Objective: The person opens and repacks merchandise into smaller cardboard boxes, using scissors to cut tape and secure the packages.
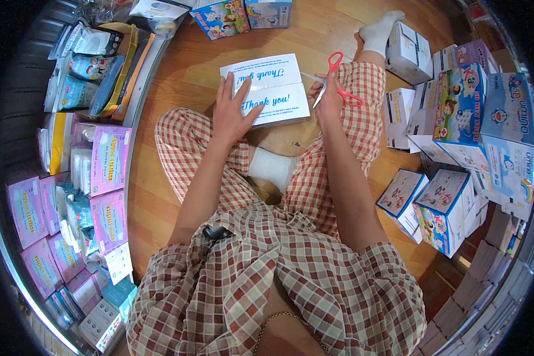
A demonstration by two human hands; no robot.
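Observation:
A white cardboard box (pixel 279 89) with blue "Thank you!" lettering lies in front of my crossed legs, its top flaps meeting along a middle seam. My left hand (pixel 237 113) rests on the left part of the box, fingers spread. Just right of the box, my right hand (pixel 331 105) is closed around a pair of scissors (pixel 351 99) with red handles. Their handle loops stick out above and to the right of the hand, and the blades point left towards the box. Part of the blades is hidden by the fingers.
Blue printed boxes (pixel 460 104) and white boxes (pixel 408 53) stand at the right. More blue boxes (pixel 222 18) are at the far side. A shelf on the left holds pink boxes (pixel 108 160) and plastic packs (pixel 80 92). A socked foot (pixel 381 32) extends forward.

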